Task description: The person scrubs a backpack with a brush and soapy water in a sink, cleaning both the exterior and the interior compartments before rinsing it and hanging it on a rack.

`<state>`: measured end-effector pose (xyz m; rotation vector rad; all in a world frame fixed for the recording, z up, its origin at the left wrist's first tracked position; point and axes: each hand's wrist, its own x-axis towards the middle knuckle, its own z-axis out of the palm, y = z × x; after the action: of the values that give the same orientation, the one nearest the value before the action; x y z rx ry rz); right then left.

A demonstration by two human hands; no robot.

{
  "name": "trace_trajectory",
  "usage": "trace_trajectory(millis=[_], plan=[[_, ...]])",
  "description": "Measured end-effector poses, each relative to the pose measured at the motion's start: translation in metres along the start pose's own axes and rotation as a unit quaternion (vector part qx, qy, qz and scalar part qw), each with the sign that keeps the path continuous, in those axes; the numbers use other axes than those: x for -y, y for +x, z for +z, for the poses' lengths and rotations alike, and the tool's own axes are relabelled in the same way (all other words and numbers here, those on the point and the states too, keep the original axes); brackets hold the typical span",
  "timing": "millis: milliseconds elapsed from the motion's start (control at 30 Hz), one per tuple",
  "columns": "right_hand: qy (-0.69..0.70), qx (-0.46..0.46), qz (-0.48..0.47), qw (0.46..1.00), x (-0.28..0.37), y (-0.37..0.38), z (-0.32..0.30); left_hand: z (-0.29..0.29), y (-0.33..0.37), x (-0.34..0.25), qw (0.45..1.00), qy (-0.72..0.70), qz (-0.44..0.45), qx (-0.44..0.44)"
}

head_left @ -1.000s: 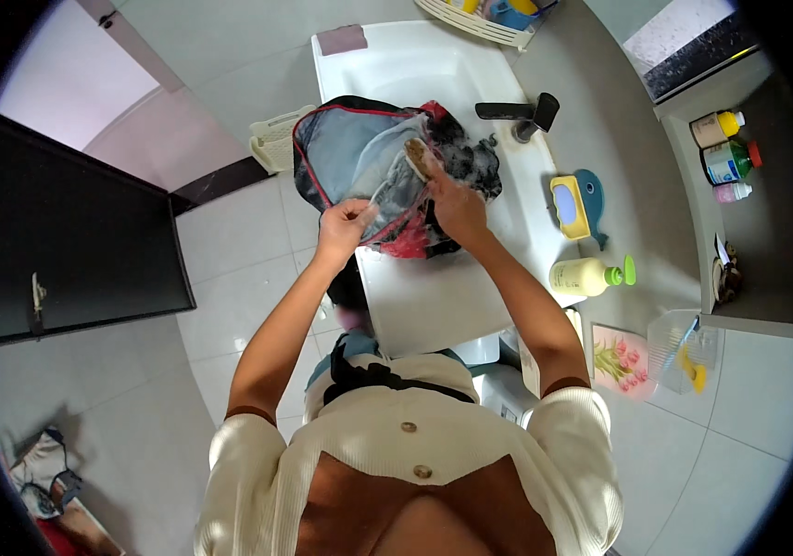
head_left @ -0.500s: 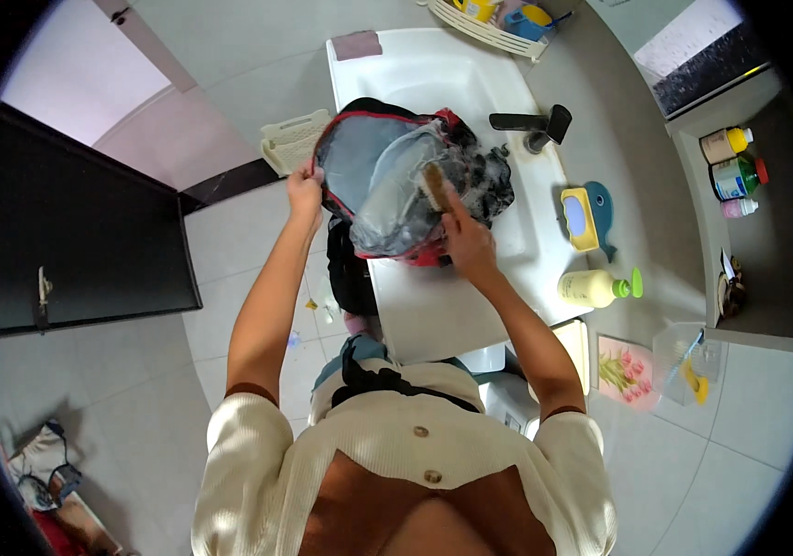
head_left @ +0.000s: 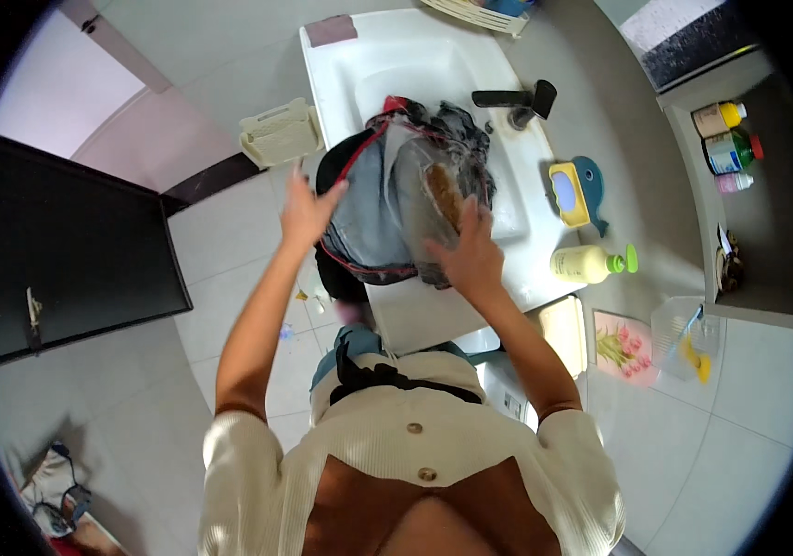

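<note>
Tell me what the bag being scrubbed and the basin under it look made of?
The backpack looks like wet woven fabric, grey-blue with red piping, sagging and creased. The sink looks like glazed white ceramic, smooth and glossy, though moulded resin is possible.

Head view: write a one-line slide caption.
Both hands, left hand and right hand, scrub a grey backpack with a brush over a white sink.
</note>
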<state>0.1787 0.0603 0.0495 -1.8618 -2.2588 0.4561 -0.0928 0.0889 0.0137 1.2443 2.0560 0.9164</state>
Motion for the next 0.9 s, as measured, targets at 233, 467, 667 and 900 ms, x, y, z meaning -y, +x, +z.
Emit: trace_trajectory(millis=[233, 467, 667, 900], plan=[[-0.077, 0.069, 0.015, 0.995, -0.014, 0.031, 0.050, 0.037, 0.059, 0.000, 0.983, 0.158, 0.097, -0.019], [-0.135, 0.012, -0.048, 0.990, -0.059, 0.137, 0.098, 0.033, 0.010, -0.015, 0.989, 0.069, -0.038, 0.125], [-0.152, 0.001, -0.086, 0.985, -0.087, 0.177, 0.099, 0.067, -0.026, -0.023, 0.956, 0.106, -0.104, 0.252], [-0.101, 0.071, 0.082, 0.989, -0.074, 0.127, 0.089, 0.102, -0.001, 0.015, 0.908, 0.243, 0.122, 0.319]])
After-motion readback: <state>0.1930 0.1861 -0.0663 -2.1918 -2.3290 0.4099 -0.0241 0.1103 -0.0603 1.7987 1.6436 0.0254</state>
